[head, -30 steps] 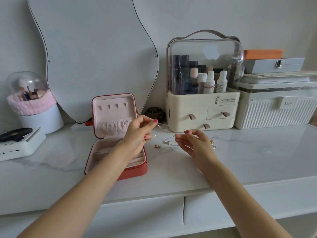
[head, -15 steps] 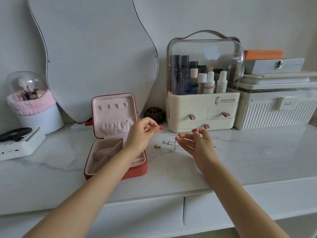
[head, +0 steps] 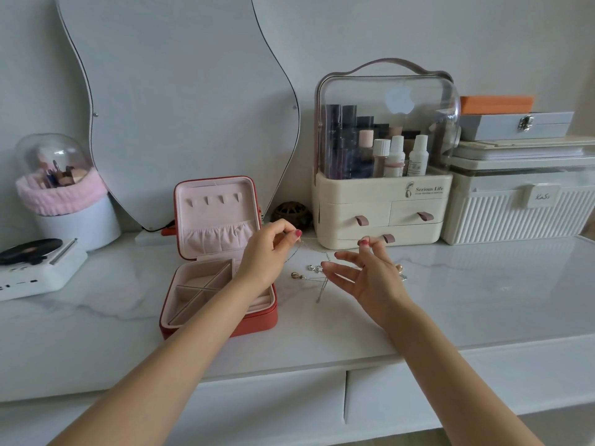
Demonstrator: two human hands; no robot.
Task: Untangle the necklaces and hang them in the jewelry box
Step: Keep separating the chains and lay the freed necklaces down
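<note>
The left hand (head: pixel 269 249) pinches one end of a thin silver chain (head: pixel 314 247) between thumb and forefinger, above the right edge of the open red jewelry box (head: pixel 219 326). The right hand (head: pixel 365 273) pinches the same chain with its other fingers spread. Under them, the tangled necklaces (head: pixel 317 275) lie on the marble worktop (head: pixel 483 294), just beside the box, in front of the cosmetics organizer (head: pixel 381 201).

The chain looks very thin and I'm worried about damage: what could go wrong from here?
1. The chain, stretched between left hand and right hand, could kink or snap if the knot tightens.
2. Pendants dangling low may drag on the table and snag again.
</note>
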